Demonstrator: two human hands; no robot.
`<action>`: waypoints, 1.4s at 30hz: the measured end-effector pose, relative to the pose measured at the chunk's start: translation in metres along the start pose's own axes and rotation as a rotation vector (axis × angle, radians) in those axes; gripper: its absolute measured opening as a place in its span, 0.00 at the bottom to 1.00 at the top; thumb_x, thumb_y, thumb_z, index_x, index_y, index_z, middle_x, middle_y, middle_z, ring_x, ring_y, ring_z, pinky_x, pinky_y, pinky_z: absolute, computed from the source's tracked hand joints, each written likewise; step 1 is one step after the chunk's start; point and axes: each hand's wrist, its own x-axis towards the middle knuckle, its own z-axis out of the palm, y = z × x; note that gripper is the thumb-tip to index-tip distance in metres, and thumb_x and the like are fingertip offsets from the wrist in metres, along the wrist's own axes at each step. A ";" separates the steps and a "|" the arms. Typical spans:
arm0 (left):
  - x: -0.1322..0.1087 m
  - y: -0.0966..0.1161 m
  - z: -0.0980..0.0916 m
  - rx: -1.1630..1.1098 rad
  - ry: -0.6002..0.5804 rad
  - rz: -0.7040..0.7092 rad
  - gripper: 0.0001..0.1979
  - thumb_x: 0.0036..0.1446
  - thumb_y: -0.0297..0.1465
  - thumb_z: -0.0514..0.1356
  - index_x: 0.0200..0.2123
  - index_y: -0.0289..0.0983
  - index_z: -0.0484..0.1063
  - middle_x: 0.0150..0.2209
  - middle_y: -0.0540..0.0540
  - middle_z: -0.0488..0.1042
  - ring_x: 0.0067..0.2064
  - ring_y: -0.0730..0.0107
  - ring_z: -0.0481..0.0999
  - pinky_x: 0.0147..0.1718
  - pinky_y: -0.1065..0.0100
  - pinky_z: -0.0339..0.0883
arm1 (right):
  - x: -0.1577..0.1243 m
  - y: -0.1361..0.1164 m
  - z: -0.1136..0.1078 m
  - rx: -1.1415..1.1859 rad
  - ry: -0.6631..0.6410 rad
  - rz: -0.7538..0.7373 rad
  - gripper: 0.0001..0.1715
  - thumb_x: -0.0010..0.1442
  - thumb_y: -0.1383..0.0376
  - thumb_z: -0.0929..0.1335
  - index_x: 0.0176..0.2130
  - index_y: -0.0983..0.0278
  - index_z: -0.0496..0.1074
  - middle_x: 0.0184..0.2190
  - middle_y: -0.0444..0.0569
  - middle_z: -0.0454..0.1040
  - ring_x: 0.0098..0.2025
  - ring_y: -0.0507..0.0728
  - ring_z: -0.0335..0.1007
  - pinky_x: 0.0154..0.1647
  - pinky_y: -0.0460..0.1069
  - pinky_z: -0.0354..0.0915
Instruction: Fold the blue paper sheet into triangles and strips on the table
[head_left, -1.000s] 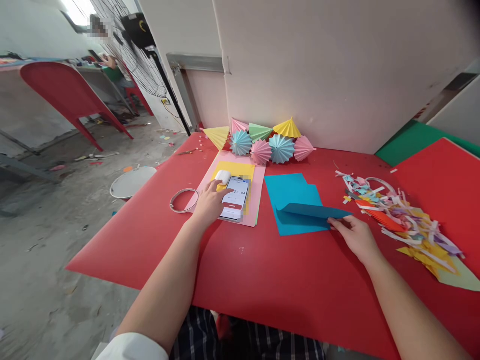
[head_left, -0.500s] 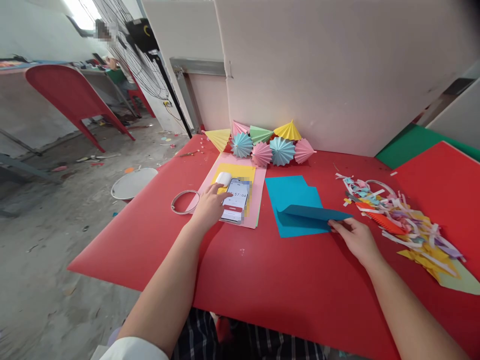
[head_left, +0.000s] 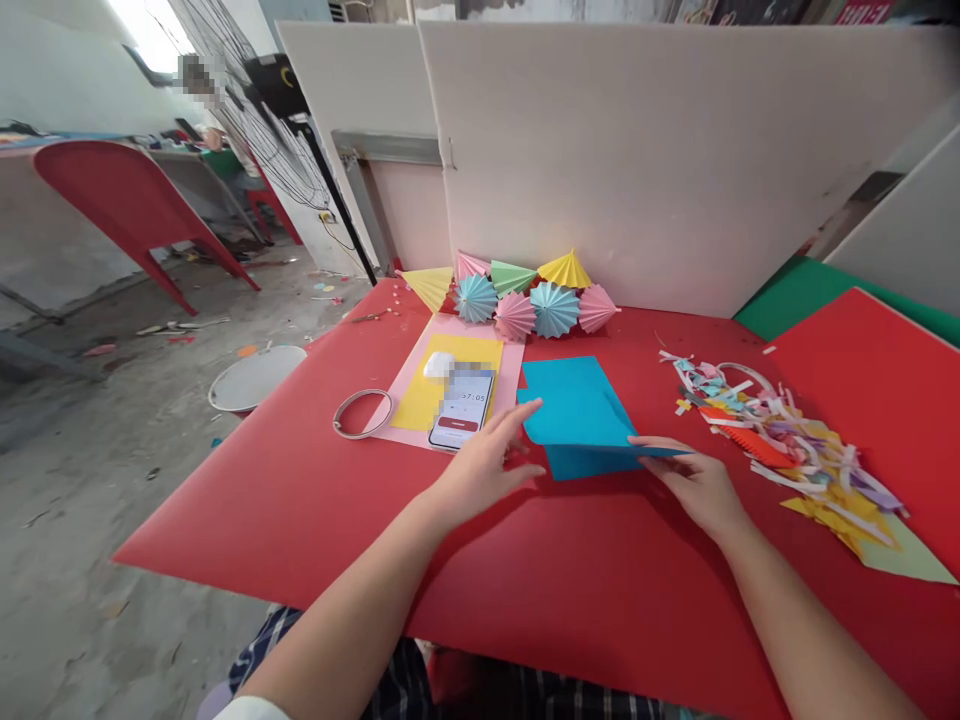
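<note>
My right hand [head_left: 694, 487] pinches the right edge of a blue sheet of paper [head_left: 581, 415], lifted above another blue sheet [head_left: 581, 467] that lies on the red table. At the left edge of the raised sheet is my left hand [head_left: 491, 460], fingers spread and thumb apart, holding nothing. Just left of it lies a phone [head_left: 461, 408] with a running timer on its screen. The phone rests partly on yellow paper [head_left: 415, 395] over pink paper [head_left: 390, 433], with a white rounded case [head_left: 439, 365] beside it.
Several folded paper fans and cones [head_left: 555, 308] stand along the white board [head_left: 637, 150]. A roll of tape [head_left: 362, 413] sits at the left. Paper scraps [head_left: 817, 450] are heaped at the right near red sheets [head_left: 885, 380]. A red chair [head_left: 127, 190] stands beyond the table.
My left hand has moved from the phone rightward to the blue paper's left edge. My right hand keeps its hold, and the raised sheet has swung flatter. The view has tilted up slightly.
</note>
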 end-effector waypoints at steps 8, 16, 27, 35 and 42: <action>-0.001 -0.004 0.002 0.022 -0.166 0.069 0.16 0.62 0.32 0.48 0.48 0.40 0.70 0.49 0.47 0.72 0.51 0.66 0.69 0.50 0.66 0.63 | 0.001 0.009 0.003 0.012 -0.127 -0.052 0.24 0.54 0.55 0.66 0.51 0.54 0.68 0.56 0.46 0.64 0.56 0.61 0.61 0.52 0.56 0.64; -0.003 -0.002 0.002 0.037 -0.162 0.037 0.16 0.62 0.30 0.48 0.50 0.40 0.69 0.48 0.49 0.73 0.48 0.67 0.72 0.47 0.68 0.65 | 0.005 0.008 -0.010 -0.356 -0.172 0.041 0.25 0.57 0.54 0.62 0.54 0.52 0.64 0.55 0.43 0.65 0.57 0.63 0.60 0.54 0.57 0.62; -0.007 0.004 0.006 0.175 -0.234 0.076 0.19 0.59 0.24 0.48 0.51 0.39 0.67 0.50 0.49 0.71 0.49 0.68 0.71 0.48 0.68 0.64 | 0.008 0.024 -0.016 -0.543 -0.069 0.000 0.23 0.57 0.53 0.61 0.50 0.56 0.69 0.57 0.47 0.63 0.56 0.64 0.60 0.52 0.59 0.62; -0.008 0.002 0.010 0.240 -0.271 0.073 0.18 0.60 0.26 0.47 0.51 0.39 0.67 0.49 0.47 0.72 0.48 0.66 0.71 0.47 0.65 0.65 | 0.007 0.026 -0.016 -0.545 -0.006 -0.022 0.21 0.57 0.54 0.61 0.47 0.55 0.71 0.55 0.48 0.65 0.55 0.64 0.62 0.52 0.60 0.62; -0.009 0.002 0.011 0.183 -0.231 0.027 0.16 0.62 0.31 0.47 0.49 0.40 0.69 0.45 0.47 0.74 0.44 0.67 0.73 0.43 0.68 0.66 | 0.001 -0.001 -0.013 -0.116 0.022 0.074 0.20 0.55 0.49 0.62 0.40 0.56 0.74 0.44 0.48 0.74 0.45 0.60 0.69 0.44 0.53 0.67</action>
